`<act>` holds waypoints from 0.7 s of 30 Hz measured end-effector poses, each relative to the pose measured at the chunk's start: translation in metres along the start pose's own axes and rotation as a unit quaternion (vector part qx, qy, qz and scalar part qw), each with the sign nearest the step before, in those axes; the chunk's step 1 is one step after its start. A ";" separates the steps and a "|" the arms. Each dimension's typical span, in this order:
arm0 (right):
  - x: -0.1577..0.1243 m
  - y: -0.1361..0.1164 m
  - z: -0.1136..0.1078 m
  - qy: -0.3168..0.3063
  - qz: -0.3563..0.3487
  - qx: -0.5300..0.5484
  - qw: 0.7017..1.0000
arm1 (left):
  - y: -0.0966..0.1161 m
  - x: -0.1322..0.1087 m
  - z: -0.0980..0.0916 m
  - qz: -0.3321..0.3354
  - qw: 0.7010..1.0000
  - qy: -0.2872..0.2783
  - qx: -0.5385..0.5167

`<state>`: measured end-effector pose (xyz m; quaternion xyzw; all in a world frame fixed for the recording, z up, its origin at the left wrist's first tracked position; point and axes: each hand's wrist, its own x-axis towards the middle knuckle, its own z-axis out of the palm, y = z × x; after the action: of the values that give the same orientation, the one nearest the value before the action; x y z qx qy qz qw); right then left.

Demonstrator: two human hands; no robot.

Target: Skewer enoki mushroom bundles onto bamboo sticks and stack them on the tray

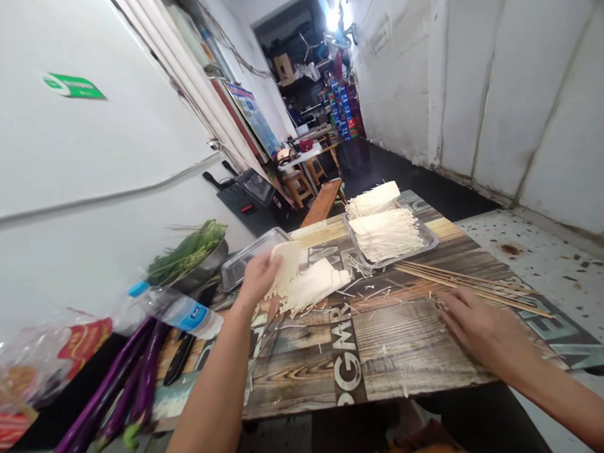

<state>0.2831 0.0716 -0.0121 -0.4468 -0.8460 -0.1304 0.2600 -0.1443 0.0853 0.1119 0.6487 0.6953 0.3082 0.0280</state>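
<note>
My left hand is closed on a flat bunch of enoki mushrooms, lifted at the far left of the table. Right beside it lies another white enoki bunch on the tabletop. My right hand is low over the table's right side, slightly blurred, fingers drawn together around small scraps I cannot make out. Just beyond it lie several thin wooden skewers. Flattened enoki bunches are stacked on a clear plastic tray at the back. Loose mushroom strands are strewn between.
On the left are a water bottle, a black-handled knife, purple eggplants and a metal bowl of greens. A clear plastic lid sits behind my left hand. A wooden bench stands past the table.
</note>
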 end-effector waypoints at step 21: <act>-0.109 -0.073 -0.057 -0.236 0.389 0.734 0.504 | 0.132 -0.056 0.096 0.135 0.931 -0.336 0.043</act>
<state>0.2920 -0.0702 -0.0244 -0.3940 -0.4100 0.7619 0.3102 0.0231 0.0668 0.0754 0.8028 0.5635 0.0432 0.1903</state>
